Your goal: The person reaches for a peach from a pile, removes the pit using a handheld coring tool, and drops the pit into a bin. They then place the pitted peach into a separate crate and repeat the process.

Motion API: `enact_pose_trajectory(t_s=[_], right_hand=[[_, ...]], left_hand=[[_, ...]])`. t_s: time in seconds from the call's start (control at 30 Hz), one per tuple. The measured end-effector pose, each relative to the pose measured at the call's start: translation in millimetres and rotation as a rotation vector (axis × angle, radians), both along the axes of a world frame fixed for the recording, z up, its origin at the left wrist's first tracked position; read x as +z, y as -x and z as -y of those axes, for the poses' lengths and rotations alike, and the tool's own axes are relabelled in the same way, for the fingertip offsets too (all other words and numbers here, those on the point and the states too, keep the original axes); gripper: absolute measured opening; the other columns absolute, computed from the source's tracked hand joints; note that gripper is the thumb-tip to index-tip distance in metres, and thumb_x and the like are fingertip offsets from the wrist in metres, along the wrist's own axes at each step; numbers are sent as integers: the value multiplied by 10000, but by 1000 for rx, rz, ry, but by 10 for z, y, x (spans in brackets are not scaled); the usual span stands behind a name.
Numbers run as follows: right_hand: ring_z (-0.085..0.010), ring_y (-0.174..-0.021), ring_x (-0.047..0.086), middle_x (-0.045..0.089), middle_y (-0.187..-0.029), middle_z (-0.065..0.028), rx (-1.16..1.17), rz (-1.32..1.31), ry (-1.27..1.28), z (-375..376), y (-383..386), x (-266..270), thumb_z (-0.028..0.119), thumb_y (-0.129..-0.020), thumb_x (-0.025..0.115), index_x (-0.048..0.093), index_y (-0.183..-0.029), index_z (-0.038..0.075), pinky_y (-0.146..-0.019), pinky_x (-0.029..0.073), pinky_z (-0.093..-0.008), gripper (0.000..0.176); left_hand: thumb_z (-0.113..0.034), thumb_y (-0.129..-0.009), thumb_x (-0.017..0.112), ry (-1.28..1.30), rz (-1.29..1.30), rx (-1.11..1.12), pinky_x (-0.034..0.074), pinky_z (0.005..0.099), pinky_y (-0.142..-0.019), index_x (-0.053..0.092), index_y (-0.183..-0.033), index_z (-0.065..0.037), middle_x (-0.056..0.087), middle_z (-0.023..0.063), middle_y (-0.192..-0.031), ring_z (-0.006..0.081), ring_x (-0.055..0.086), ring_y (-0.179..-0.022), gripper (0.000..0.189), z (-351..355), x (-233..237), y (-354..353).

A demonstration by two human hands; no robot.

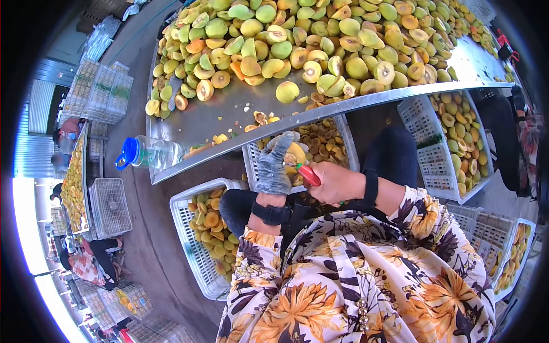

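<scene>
My left hand [273, 167], in a grey work glove, is closed around a yellow peach half [295, 153] above a white crate [251, 166] of cut pieces. Bare, my right hand [336, 183] grips a red-handled knife [309, 175]. Its working end meets the peach; the blade's shape is mostly hidden. Beyond both hands, a metal table [211, 117] carries a large heap of green and yellow peaches [357, 66], many halved, some with stones showing. Scraps lie near its front edge.
On the table's left corner lies a clear water bottle [163, 153] with a blue cap. White crates of peach halves stand at left [197, 251], right [437, 166] and lower right [514, 268]. Far left, people sit by another fruit table [87, 171] and stacked crates [103, 91].
</scene>
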State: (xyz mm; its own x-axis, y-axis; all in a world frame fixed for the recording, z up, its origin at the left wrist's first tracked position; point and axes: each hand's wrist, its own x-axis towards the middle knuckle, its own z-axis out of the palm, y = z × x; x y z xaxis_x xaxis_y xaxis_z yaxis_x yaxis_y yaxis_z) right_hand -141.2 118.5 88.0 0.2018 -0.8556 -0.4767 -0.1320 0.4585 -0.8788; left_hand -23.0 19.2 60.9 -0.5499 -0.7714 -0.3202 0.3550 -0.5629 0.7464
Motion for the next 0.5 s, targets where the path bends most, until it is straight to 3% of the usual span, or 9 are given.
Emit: enact_pose_trajectory(t_s=[0.03, 0.17, 0.23, 0.27, 0.33, 0.4, 0.47, 0.5], right_hand=[[-95, -395, 458, 467, -537, -25, 3, 172, -85, 2, 3, -2, 38, -795, 496, 438, -870, 25, -325, 349, -252, 95], [-69, -367, 390, 445, -555, -14, -72, 359, -213, 3, -114, -39, 43, -819, 500, 445, -882, 41, -323, 335, -222, 83], [-49, -369, 345, 430, -583, -12, -57, 719, -334, -7, -131, -67, 69, -833, 488, 460, -922, 38, -332, 335, -216, 98], [-49, -369, 345, 430, -583, -12, -49, 721, -338, -15, -150, -95, 69, -833, 488, 460, -922, 38, -332, 335, -216, 98], [-21, -352, 290, 404, -579, -2, -86, 1112, -391, -21, -186, -184, 72, -868, 475, 470, -1003, 49, -316, 308, -190, 137], [-19, -345, 303, 397, -574, 3, -105, 1199, -406, -22, -208, -243, 84, -880, 460, 468, -1051, 53, -307, 308, -190, 174], [-19, -338, 316, 395, -573, 0, -124, 1384, -107, 10, -166, -248, 78, -870, 476, 471, -1049, 63, -302, 313, -189, 180], [-20, -338, 330, 383, -559, -1, -135, 1389, -42, 25, -93, -187, 78, -857, 501, 471, -1045, 63, -299, 321, -193, 190]], left_hand=[[-138, -770, 644, -17, -13, 15, 521, 342, -448, 535, -951, -53, 601, 87, -805, 239, 618, -628, 228, 18, -69, 2], [-158, -785, 634, -72, -71, 34, 523, 345, -437, 528, -947, -58, 589, 77, -806, 234, 615, -620, 218, -14, -54, 2], [-168, -801, 621, -38, -87, 10, 525, 341, -434, 518, -955, -64, 576, 64, -820, 224, 611, -627, 212, -54, 0, -15], [-168, -801, 621, -39, -84, 18, 525, 341, -434, 518, -955, -64, 576, 64, -820, 224, 611, -627, 212, -57, 6, -16], [-266, -794, 630, -17, -20, 19, 505, 334, -444, 565, -961, -43, 610, 148, -716, 248, 584, -493, 287, -26, 12, -1], [-296, -810, 609, 27, -18, -12, 511, 324, -487, 560, -979, -41, 620, 118, -785, 221, 602, -581, 310, 24, -244, -32], [-353, -832, 572, 293, -17, 292, 511, 292, -547, 561, -999, -50, 616, 86, -916, 180, 602, -715, 346, 104, -741, -26], [-329, -833, 574, 107, 71, 234, 504, 284, -635, 546, -1052, -66, 589, 51, -1005, 159, 577, -817, 343, -3, -312, -108]])
